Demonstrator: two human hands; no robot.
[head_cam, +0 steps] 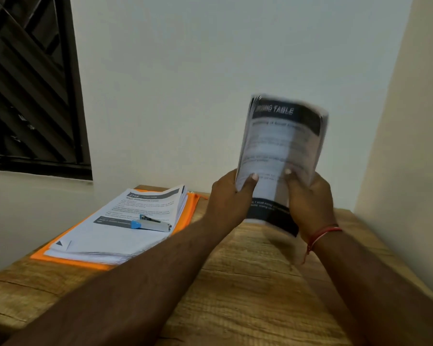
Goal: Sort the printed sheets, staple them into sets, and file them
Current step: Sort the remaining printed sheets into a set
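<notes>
Both hands hold a bundle of printed sheets (283, 146) upright above the wooden table (235, 283); the bundle is blurred and bowed, its top page headed by a dark band. My left hand (229, 196) grips its left edge with the thumb on the front. My right hand (310, 198) grips the right edge the same way. At the left, a stack of printed sheets (120, 231) lies on an orange file folder (85, 264). A silver stapler with a blue end (151, 224) rests on top of that stack.
White walls stand close behind the table and along its right side. A dark barred window (30, 83) is at the upper left. Bare wood shows between my forearms and at the table's near edge.
</notes>
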